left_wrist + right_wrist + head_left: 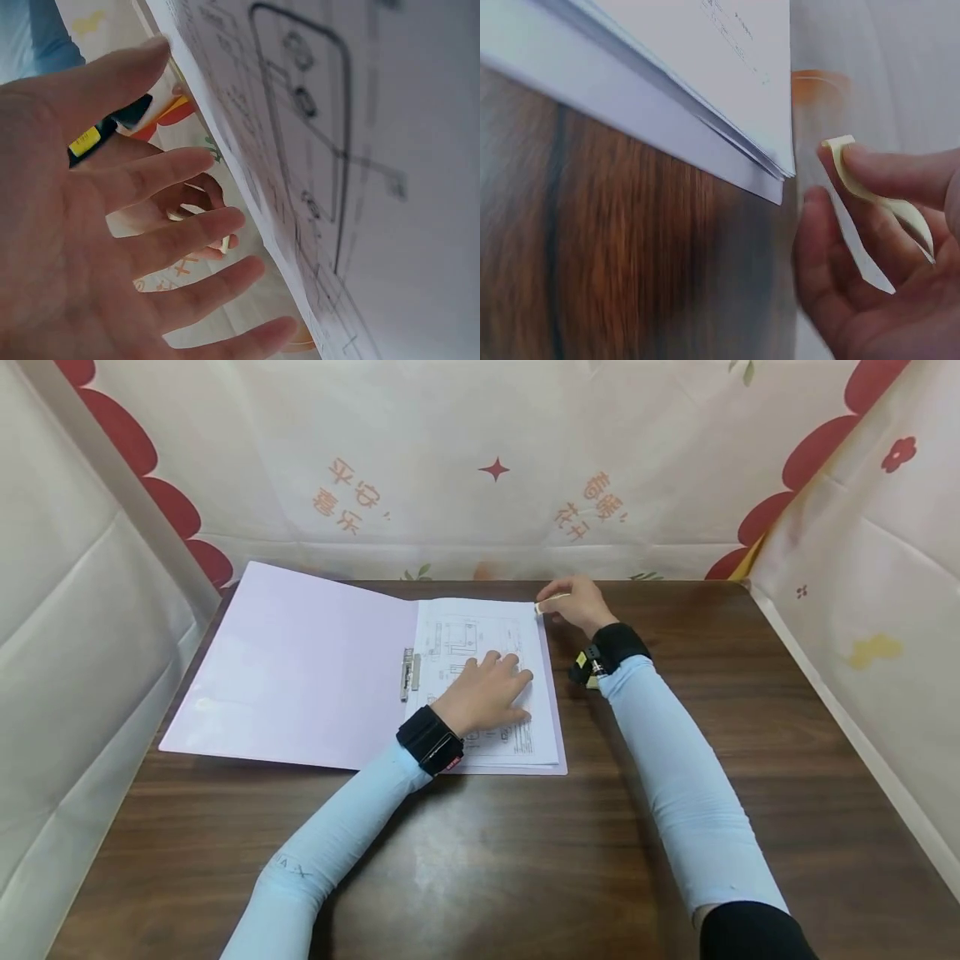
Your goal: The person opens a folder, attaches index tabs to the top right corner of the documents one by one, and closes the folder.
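Observation:
A lilac folder (300,668) lies open on the table, with a stack of printed sheets (543,735) on its right side. Technical line drawings show on the top sheet. My left hand (487,693) is spread flat over that sheet, fingers straight and apart. At the stack's top right corner, my right hand (576,604) pinches a pale yellow paper strip (907,216) between thumb and fingers. The strip is bent in a curve, and a white strip end (862,259) hangs below it among the fingers. In the right wrist view the pinched strip is just off the sheets' corner.
A metal clip (407,675) sits along the folder's spine. The dark wooden table (465,868) extends in front and to the right. Pale patterned cloth (435,443) stands behind the table and along both sides.

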The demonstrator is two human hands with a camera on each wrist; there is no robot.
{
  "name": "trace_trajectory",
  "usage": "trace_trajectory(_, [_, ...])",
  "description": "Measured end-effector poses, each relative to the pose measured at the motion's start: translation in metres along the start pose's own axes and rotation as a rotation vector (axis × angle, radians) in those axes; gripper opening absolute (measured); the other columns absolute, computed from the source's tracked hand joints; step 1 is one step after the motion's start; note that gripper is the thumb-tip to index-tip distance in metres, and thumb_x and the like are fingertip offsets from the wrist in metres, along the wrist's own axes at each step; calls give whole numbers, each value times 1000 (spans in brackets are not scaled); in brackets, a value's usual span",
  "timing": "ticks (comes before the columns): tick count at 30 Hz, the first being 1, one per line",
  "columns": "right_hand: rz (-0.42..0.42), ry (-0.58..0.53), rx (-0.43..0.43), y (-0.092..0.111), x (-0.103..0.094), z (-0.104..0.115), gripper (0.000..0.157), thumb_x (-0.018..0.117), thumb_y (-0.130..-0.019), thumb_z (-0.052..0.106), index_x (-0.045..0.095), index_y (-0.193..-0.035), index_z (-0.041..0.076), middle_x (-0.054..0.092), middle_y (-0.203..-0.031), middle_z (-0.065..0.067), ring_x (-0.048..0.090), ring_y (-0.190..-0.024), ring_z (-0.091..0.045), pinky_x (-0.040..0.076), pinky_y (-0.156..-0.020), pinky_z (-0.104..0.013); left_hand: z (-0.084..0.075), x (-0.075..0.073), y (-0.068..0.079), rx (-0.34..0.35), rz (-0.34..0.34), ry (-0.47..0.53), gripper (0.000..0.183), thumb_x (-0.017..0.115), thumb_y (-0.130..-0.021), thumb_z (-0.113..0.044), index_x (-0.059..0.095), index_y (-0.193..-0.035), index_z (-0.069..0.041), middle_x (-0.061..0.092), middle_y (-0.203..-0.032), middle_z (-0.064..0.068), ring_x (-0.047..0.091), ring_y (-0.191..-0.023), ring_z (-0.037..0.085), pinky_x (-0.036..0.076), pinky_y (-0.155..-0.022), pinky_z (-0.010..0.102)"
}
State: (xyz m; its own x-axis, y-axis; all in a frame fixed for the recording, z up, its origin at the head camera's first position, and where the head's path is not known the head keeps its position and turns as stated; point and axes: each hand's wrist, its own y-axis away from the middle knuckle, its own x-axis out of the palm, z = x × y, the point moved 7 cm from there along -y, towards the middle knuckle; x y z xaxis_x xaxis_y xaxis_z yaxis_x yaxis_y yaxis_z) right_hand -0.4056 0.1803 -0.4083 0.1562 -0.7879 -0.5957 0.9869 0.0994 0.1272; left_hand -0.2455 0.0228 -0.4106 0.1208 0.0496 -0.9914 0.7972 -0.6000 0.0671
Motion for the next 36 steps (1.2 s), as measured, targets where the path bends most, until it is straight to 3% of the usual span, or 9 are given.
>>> trace_trajectory(5, [-65, -115, 91, -11, 5, -7, 24, 72, -96, 11, 74, -118, 2, 67, -121, -14, 73, -99, -20, 61, -89, -27, 1, 5, -1, -12, 33, 7, 68, 72, -92, -55, 54, -148, -21, 51, -152, 10, 49, -136, 32, 48, -107, 54])
trace_trajectory(10, [-68, -177, 132, -16, 17, -7, 20, 76, -94, 10, 75, -112, 2, 70, -108, -12, 75, -87, -17, 62, -80, -24, 4, 10, -2, -34, 68, 9, 67, 69, -94, -56, 53, -149, -21, 50, -153, 10, 49, -137, 32, 47, -108, 55])
trace_trajectory(20, [-60, -136, 128, -22, 32, 2, 21, 76, -94, 17, 78, -110, 3, 71, -96, -7, 67, -79, -19, 56, -69, -23, 2, 14, -3, -34, 108, 24, 67, 66, -96, -57, 51, -151, -21, 48, -156, 10, 46, -142, 34, 44, -112, 56])
trace_trajectory(25, [-80, -43, 150, -25, 33, 3, 22, 78, -92, 19, 79, -109, 6, 68, -101, -8, 61, -88, -23, 49, -72, -28, 3, 15, -3, -33, 103, 19, 67, 66, -96, -57, 52, -151, -21, 49, -155, 10, 47, -141, 33, 45, -111, 55])
trace_trajectory(31, [-97, 48, 174, -28, 30, 0, 25, 78, -91, 19, 78, -111, 5, 68, -114, -14, 61, -99, -29, 51, -82, -34, 5, 15, -4, -30, 96, 17, 67, 65, -96, -57, 52, -150, -21, 50, -153, 10, 48, -140, 33, 45, -111, 55])
trace_trajectory(36, [-98, 67, 185, -28, 26, -3, 24, 77, -92, 20, 77, -111, 5, 69, -115, -14, 61, -100, -29, 51, -85, -35, 5, 16, -5, -31, 99, 15, 67, 64, -96, -58, 51, -151, -22, 49, -154, 9, 47, -141, 33, 44, -112, 56])
